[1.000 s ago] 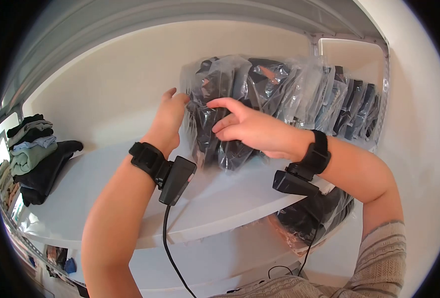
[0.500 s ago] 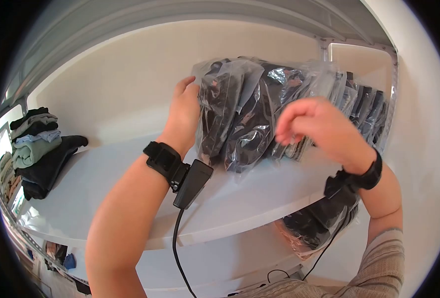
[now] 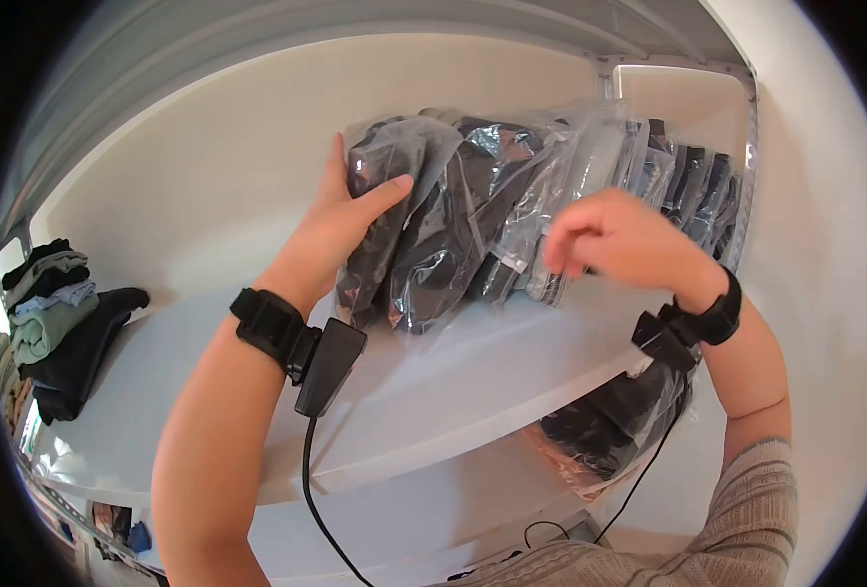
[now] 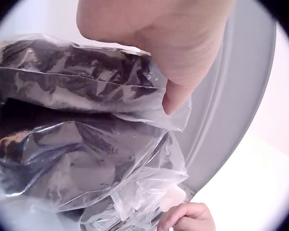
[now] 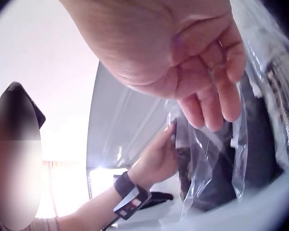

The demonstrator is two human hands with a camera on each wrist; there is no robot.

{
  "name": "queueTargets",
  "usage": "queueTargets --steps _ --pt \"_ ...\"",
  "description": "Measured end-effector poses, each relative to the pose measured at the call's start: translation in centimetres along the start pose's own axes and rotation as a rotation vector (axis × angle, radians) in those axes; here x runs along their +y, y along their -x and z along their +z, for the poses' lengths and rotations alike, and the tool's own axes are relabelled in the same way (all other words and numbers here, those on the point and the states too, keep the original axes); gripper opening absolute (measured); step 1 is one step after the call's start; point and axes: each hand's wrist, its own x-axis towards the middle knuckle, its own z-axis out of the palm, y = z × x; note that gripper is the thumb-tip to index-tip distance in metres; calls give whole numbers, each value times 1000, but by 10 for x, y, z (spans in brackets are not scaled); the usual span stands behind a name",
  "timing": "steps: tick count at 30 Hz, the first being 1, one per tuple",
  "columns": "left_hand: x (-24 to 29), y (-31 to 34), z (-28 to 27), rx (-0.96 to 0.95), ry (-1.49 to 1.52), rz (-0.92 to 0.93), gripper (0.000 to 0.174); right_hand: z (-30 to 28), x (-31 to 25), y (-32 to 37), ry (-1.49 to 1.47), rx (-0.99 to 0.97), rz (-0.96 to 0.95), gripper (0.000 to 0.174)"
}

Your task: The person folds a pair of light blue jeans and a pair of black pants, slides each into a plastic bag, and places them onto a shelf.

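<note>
My left hand (image 3: 328,233) grips the leftmost clear bag of dark folded clothing (image 3: 370,240), thumb across its front and fingers behind it. In the left wrist view, the thumb of that hand (image 4: 159,38) presses the plastic edge of the bag (image 4: 77,91). A second dark bag (image 3: 438,235) leans beside it in the row. My right hand (image 3: 629,240) hovers before bags farther right, holding nothing. Its fingers are loosely bent in the right wrist view, where the hand (image 5: 168,53) shows its palm.
More bagged garments (image 3: 693,186) stand upright toward the right end of the white shelf (image 3: 257,391). A folded clothing pile (image 3: 57,313) sits at the far left. Another bag (image 3: 605,430) lies on the lower shelf; cables hang from both wrist cameras.
My left thumb has come round the front of the leftmost bag. My right hand has drawn away rightward from the left bags, its fingers more bent. Some bags have parted and tilted.
</note>
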Motion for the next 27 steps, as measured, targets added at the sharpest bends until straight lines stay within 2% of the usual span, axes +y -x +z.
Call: queueTargets --steps 2,3,5,9,12,14,15,17,21,22,24,26,27 --pt "5 2 3 100 -64 40 102 -22 16 3 -31 61 243 21" --pt "8 4 4 98 -64 38 102 -25 27 0 -32 62 245 21" --pt "12 7 4 162 -34 -15 105 -23 46 -8 168 136 197 21" --pt "-3 0 -2 127 6 -88 100 -17 53 -15 163 171 270 23" --pt "-1 -1 -1 36 -113 -35 91 -13 57 -4 114 191 204 17" --pt "19 12 7 141 -307 -221 82 -12 54 8 241 140 159 13" --pt "18 11 6 145 -307 -223 82 -9 51 13 240 137 157 13" --pt "16 8 2 36 -386 -304 79 0 41 24 226 -13 47 13" --pt "0 7 7 108 -447 -192 79 30 1 47 224 -17 -78 14" --pt "4 8 7 121 -365 -184 81 37 -9 57 229 -12 -114 15" --pt "14 10 5 142 -281 -191 83 49 -19 77 88 -146 -284 18" --pt "27 11 0 162 -404 -253 85 75 -13 95 -139 -219 -455 23" --pt "34 20 -2 166 -360 -216 78 88 -9 102 -160 -244 -455 23"
